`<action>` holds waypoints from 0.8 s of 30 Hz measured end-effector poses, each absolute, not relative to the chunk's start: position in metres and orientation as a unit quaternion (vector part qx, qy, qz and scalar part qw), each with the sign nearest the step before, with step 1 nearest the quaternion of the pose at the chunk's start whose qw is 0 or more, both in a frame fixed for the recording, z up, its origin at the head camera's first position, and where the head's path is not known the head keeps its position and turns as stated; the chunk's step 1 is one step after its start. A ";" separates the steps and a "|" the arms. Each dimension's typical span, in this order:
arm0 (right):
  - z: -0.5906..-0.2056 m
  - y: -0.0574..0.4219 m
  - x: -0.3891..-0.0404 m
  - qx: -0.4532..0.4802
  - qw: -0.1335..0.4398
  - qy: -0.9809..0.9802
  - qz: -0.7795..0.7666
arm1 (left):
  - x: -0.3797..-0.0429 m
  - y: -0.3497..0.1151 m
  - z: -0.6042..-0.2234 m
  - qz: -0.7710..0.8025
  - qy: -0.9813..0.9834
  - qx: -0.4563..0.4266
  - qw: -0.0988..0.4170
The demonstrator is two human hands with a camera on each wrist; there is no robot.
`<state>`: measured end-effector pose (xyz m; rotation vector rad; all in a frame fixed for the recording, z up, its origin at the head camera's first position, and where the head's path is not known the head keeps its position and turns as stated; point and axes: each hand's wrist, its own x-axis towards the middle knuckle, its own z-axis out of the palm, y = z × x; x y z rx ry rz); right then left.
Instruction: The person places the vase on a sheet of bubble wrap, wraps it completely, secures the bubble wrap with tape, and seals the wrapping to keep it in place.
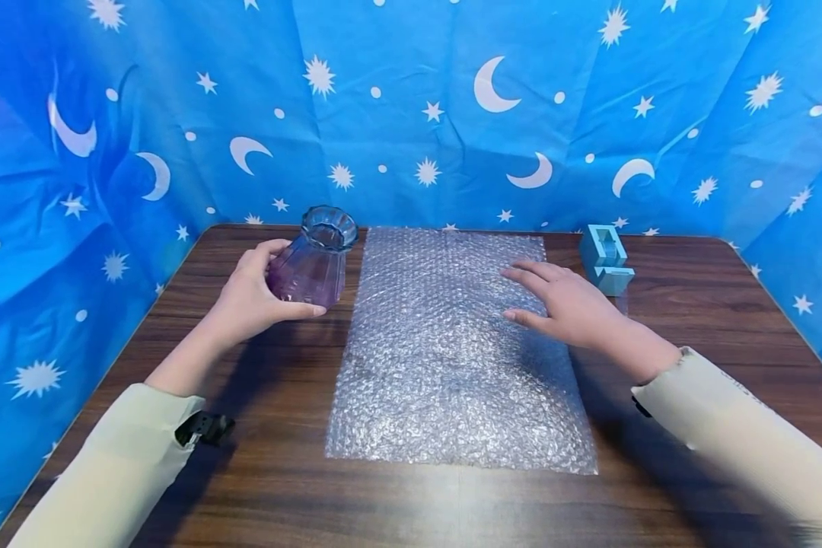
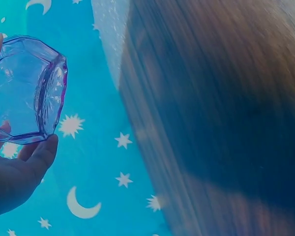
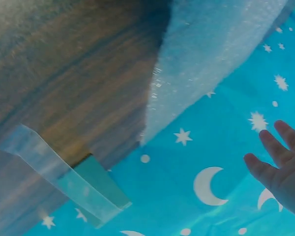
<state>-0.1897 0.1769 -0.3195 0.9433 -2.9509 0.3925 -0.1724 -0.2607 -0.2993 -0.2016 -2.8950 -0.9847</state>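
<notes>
My left hand (image 1: pixel 250 289) grips a faceted glass vase (image 1: pixel 311 266), blue at its flared rim and purple toward the base. The vase is tilted, its mouth leaning away, and its shadow falls on the table below. In the left wrist view the thick base of the vase (image 2: pixel 51 98) shows between thumb and fingers. A sheet of bubble wrap (image 1: pixel 445 365) lies flat on the table to the right of the vase. Over its right part my right hand (image 1: pixel 565 301) hovers, fingers spread and holding nothing; the right wrist view shows the same hand (image 3: pixel 285 167) with extended fingers.
A light-blue tape dispenser (image 1: pixel 606 259) stands at the back right of the brown wooden table (image 1: pixel 274 472), near the right hand. A strip of clear tape (image 3: pixel 64 172) hangs from it. Blue cloth (image 1: pixel 411 114) with moons and stars encloses the table's back and sides.
</notes>
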 end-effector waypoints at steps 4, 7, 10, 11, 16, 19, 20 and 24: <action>-0.311 0.174 -0.183 0.312 0.031 -0.941 0.128 | -0.171 -0.250 -0.295 -0.309 -0.947 -0.078 0.045; -0.305 0.170 -0.178 0.320 0.045 -0.936 0.136 | -0.169 -0.243 -0.294 -0.297 -0.949 -0.092 0.056; -0.302 0.165 -0.174 0.323 0.058 -0.932 0.155 | -0.168 -0.237 -0.292 -0.288 -0.950 -0.103 0.062; -0.301 0.163 -0.173 0.322 0.060 -0.931 0.163 | -0.168 -0.235 -0.292 -0.286 -0.950 -0.105 0.062; -0.296 0.150 -0.166 0.320 0.073 -0.927 0.183 | -0.165 -0.223 -0.290 -0.256 -0.959 -0.110 0.058; -0.293 0.143 -0.163 0.330 0.091 -0.922 0.179 | -0.165 -0.214 -0.288 -0.228 -0.966 -0.107 0.055; -0.291 0.140 -0.163 0.333 0.097 -0.921 0.179 | -0.165 -0.211 -0.288 -0.219 -0.969 -0.104 0.054; -0.288 0.131 -0.163 0.350 0.117 -0.913 0.176 | -0.165 -0.201 -0.287 -0.185 -0.976 -0.099 0.060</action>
